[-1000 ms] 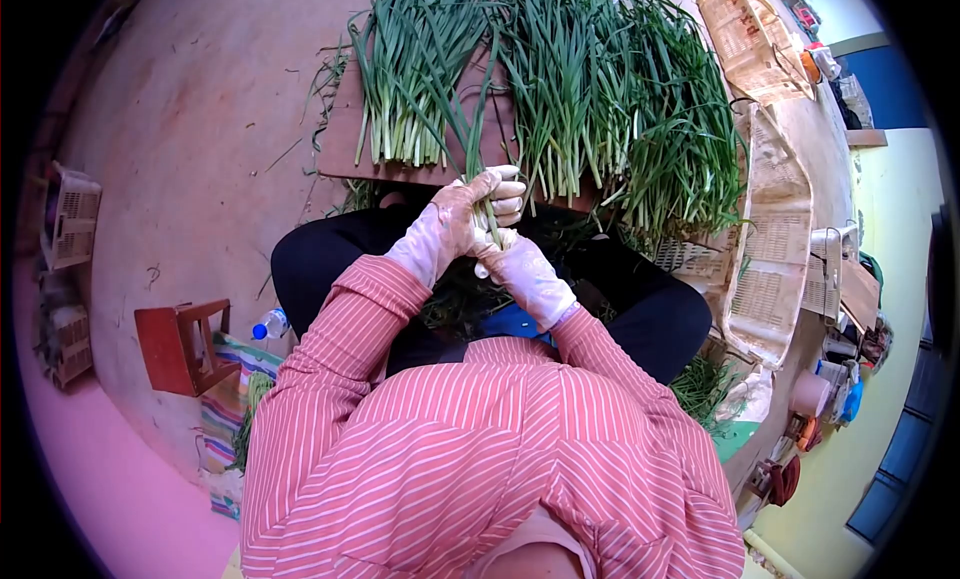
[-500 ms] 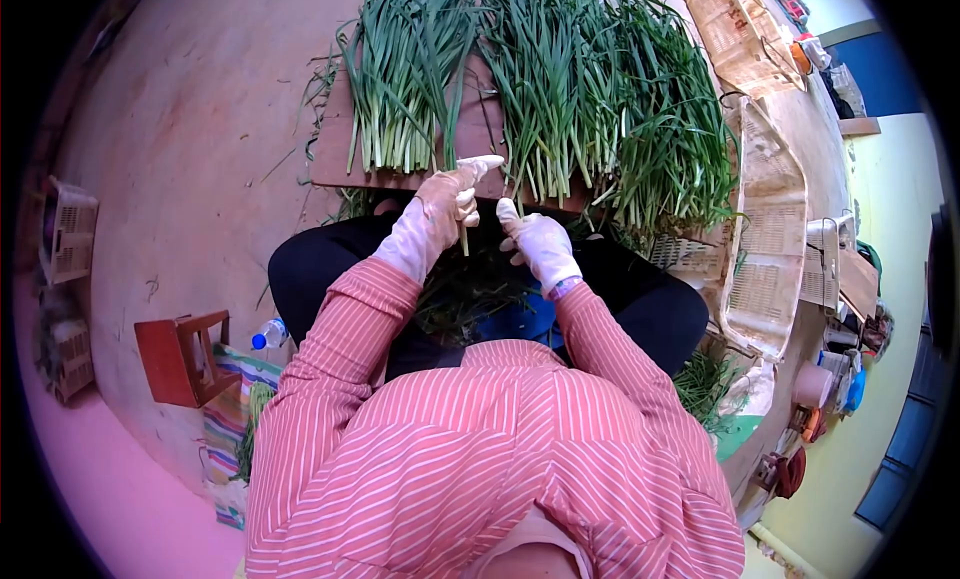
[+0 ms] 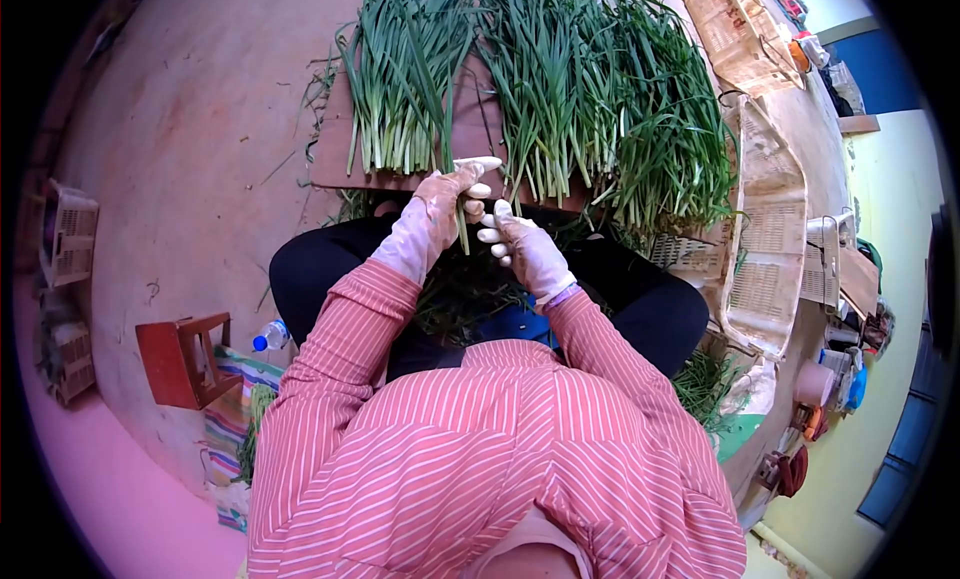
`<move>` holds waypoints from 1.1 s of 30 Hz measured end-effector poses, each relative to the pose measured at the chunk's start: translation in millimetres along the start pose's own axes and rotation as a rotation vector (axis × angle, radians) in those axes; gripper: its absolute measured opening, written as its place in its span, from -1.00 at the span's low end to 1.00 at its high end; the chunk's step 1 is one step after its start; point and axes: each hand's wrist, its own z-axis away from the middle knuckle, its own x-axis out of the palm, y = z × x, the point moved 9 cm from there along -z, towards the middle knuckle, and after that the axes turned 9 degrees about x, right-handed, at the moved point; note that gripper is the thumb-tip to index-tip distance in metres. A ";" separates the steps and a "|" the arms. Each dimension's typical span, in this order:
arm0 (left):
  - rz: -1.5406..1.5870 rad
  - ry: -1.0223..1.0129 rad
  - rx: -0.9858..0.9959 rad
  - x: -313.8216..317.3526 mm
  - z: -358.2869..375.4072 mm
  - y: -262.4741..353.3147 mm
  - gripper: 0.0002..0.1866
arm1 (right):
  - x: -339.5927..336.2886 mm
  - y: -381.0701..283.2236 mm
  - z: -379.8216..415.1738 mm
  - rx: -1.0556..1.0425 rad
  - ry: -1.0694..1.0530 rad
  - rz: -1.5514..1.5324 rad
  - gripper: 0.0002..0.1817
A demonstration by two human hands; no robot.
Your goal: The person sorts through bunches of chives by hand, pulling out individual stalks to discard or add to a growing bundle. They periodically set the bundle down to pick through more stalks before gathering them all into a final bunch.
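My left hand [image 3: 440,204], in a pale glove, grips a green onion stalk [image 3: 462,229] whose leaves run up over the board. My right hand [image 3: 520,241], also gloved, has its fingers spread and its tips close to the stalk's lower end. Ahead lies a brown board [image 3: 340,149] with rows of trimmed green onions [image 3: 400,79] laid side by side. Green trimmings [image 3: 470,289] cover my lap between my dark trousers.
A large heap of green onions [image 3: 660,119] lies to the right, next to cream plastic crates [image 3: 765,209]. On the left floor stand a small red wooden stool [image 3: 180,359], a water bottle [image 3: 268,333] and more crates [image 3: 68,234].
The hands came apart after working together on a stalk, and the right hand has now moved back toward the stalk held in the left hand.
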 end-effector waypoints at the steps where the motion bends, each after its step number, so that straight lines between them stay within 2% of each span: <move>1: -0.002 0.000 0.002 4.0 1.6 2.4 -0.64 | 4.3 -3.4 2.5 -0.017 -0.017 0.014 -0.50; 3: -0.165 0.146 0.004 0.1 9.4 7.6 -0.62 | 12.0 -5.8 16.7 -0.077 0.028 0.201 -0.51; 5: -0.187 0.144 -0.007 3.0 15.2 8.0 -0.60 | 25.6 -8.6 37.9 -0.050 0.116 0.499 -0.53; 6: -0.132 0.124 -0.047 12.1 21.7 6.9 -0.60 | 26.9 -7.8 43.1 -0.114 0.218 0.581 -0.52; 7: -0.078 0.102 -0.086 19.1 26.5 3.5 -0.60 | 28.2 -2.3 41.5 -0.141 0.237 0.697 -0.60; 8: 0.035 -0.018 -0.082 29.0 25.9 -2.2 -0.62 | 31.4 0.6 39.5 -0.195 0.202 0.854 -0.63; 9: 0.036 -0.020 -0.082 25.2 25.2 -1.8 -0.62 | 36.6 2.2 38.8 -0.250 0.164 1.011 -0.65; 10: 0.020 -0.048 -0.117 25.5 27.0 1.1 -0.63 | 39.6 1.8 43.2 -0.141 0.151 1.090 -0.69; 11: 0.004 -0.075 -0.152 28.3 29.5 3.7 -0.63 | 40.4 -0.6 47.8 -0.143 0.149 1.091 -0.69; 13: -0.077 -0.013 0.057 29.6 33.4 37.5 -0.58 | 45.8 -25.8 68.6 -0.458 0.230 1.168 -0.65; 14: -0.077 -0.004 0.164 33.2 35.6 58.4 -0.57 | 40.5 -36.3 73.2 -0.477 0.318 1.192 -0.65; 15: -0.077 0.003 0.270 36.1 37.9 78.4 -0.56 | 30.6 -43.2 70.3 -0.345 0.367 1.189 -0.61; 16: -0.024 -0.039 0.327 40.6 38.9 92.7 -0.55 | 21.7 -56.4 74.0 -0.365 0.508 1.194 -0.57; 17: 0.054 -0.082 0.304 34.2 34.2 92.2 -0.57 | 12.9 -67.1 77.5 -0.381 0.649 1.196 -0.52; 19: 0.106 -0.102 0.247 31.6 27.3 84.6 -0.57 | -0.2 -73.1 66.4 -0.337 0.794 1.290 -0.38; 21: 0.143 -0.134 0.216 31.6 20.7 72.7 -0.57 | -8.2 -68.1 39.4 -0.149 0.698 1.319 -0.33; 22: 0.180 -0.166 0.180 38.9 19.9 68.2 -0.57 | -7.4 -68.1 35.2 -0.153 0.697 1.319 -0.33; 23: 0.179 -0.165 0.183 43.7 20.7 67.7 -0.57 | -7.1 -60.5 27.8 -0.107 0.602 1.142 -0.36; 24: 0.172 -0.074 0.160 42.1 22.2 65.0 -0.55 | -5.6 -52.6 21.1 -0.062 0.505 0.965 -0.38; 25: 0.165 0.018 0.138 37.1 24.2 63.6 -0.52 | 2.2 -52.6 23.0 -0.138 0.486 1.099 -0.43; 27: 0.155 -0.006 0.136 31.8 26.0 65.4 -0.53 | 23.1 -27.2 24.4 -0.327 0.427 1.389 -0.47; 29: 0.100 -0.037 0.171 27.1 25.1 69.6 -0.52 | 34.6 23.9 31.4 -0.350 0.165 1.632 -0.55; 31: 0.089 -0.042 0.186 25.3 23.7 70.4 -0.54 | 14.2 63.7 31.2 -0.101 -0.014 1.729 -0.58; 32: 0.030 0.001 0.164 21.6 23.9 69.1 -0.57 | 5.7 56.7 34.4 -0.095 0.042 1.686 -0.60; 33: -0.029 0.046 0.144 17.1 24.5 67.9 -0.60 | -1.0 42.5 28.7 -0.118 0.190 1.513 -0.59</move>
